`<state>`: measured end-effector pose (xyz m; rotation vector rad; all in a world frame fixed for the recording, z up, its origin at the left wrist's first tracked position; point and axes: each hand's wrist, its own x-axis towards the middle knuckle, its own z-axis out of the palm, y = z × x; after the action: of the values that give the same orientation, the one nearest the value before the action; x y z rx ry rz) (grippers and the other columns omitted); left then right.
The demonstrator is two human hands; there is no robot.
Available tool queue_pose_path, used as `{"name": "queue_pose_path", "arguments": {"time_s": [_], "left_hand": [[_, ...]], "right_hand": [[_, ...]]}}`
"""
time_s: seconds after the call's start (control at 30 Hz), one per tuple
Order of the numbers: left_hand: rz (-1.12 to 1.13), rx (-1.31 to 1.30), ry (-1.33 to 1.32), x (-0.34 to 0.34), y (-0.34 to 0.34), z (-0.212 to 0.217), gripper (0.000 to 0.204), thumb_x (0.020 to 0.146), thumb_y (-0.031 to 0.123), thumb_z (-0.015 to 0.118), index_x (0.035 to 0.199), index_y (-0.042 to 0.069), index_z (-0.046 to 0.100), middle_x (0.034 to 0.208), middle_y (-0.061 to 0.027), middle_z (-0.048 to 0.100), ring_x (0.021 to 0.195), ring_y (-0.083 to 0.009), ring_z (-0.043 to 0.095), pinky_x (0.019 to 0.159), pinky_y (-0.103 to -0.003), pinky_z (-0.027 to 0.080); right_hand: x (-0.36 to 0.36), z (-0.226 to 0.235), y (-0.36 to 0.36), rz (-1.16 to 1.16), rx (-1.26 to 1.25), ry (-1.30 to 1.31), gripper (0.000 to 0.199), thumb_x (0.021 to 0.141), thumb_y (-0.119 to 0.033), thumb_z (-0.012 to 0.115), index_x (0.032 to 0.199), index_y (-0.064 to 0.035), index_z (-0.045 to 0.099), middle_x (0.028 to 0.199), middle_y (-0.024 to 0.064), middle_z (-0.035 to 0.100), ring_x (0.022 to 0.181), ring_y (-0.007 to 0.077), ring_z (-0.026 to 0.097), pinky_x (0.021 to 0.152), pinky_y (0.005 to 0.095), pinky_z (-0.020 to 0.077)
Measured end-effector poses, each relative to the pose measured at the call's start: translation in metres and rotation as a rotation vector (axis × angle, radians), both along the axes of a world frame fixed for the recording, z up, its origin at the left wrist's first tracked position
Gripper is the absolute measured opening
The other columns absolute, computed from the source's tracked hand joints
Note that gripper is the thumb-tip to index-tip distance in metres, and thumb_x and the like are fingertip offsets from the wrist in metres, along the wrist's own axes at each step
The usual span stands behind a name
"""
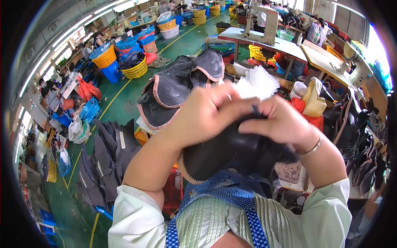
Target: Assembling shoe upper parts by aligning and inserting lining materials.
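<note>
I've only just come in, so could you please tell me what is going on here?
A person's right hand pinches a black piece near its top, in front of a blue checked apron; the left hand meets it there, its grip blurred. Beyond lie stacked black pieces with pinkish edging, beside a white stack.

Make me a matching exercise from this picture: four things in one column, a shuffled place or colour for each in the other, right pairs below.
Column one
1. Glossy black piece
2. Grey pieces
3. White stack
4. Apron

Column two
A. Just beyond the hands
B. Blue with a white pattern
C. Held by the left hand and the right hand
D. Well to the left of both hands

Pairs: 1-C, 2-D, 3-A, 4-B
</note>
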<state>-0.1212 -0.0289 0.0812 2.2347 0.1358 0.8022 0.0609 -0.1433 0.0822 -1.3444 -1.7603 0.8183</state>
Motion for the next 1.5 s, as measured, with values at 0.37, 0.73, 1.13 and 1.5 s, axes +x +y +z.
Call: {"name": "queue_pose_path", "arguments": {"time_s": [0.37,0.73,1.13,1.5], "left_hand": [[0.067,-0.412,-0.467,0.011,-0.003,-0.051,0.094,0.089,0.017,0.068,0.153,0.005,0.000,0.140,-0.0158,0.049,0.126,-0.0267,0.051,0.104,-0.037,0.040],[0.689,0.146,-0.641,0.023,0.014,-0.058,0.061,0.090,0.015,0.067,0.137,-0.010,0.037,0.090,-0.0197,0.070,0.078,-0.0312,0.071,0.069,-0.034,0.053],[0.338,-1.162,-0.623,0.057,-0.033,-0.112,0.048,0.097,0.032,0.059,0.132,0.001,0.049,0.129,-0.0103,0.056,0.110,-0.0207,0.059,0.096,-0.036,0.049],[0.331,-1.064,-0.001,0.028,0.012,-0.210,0.012,0.096,0.014,0.059,0.104,0.008,0.054,0.068,0.0034,0.052,0.057,-0.0044,0.048,0.052,-0.017,0.041]], "right_hand": [[0.042,-0.004,0.025,-0.329,-0.278,1.343,0.033,0.094,-0.027,0.059,0.110,0.0014,0.061,0.101,0.0155,0.069,0.087,0.0303,0.069,0.082,0.0429,0.0559],[0.013,-0.095,-0.016,-0.178,-0.203,0.741,0.019,0.090,-0.010,0.067,0.107,0.0010,0.066,0.096,0.0023,0.068,0.085,0.0087,0.063,0.076,0.0216,0.0508],[0.011,-0.079,-0.048,-0.683,0.448,-0.078,0.017,0.080,-0.014,0.075,0.089,-0.0031,0.066,0.072,0.0135,0.062,0.066,0.0252,0.064,0.061,0.0335,0.0497],[0.234,0.015,-0.176,-1.364,0.900,-0.786,0.024,0.085,-0.022,0.072,0.101,-0.0035,0.070,0.085,0.0133,0.070,0.077,0.0247,0.067,0.073,0.0306,0.0508]]}}
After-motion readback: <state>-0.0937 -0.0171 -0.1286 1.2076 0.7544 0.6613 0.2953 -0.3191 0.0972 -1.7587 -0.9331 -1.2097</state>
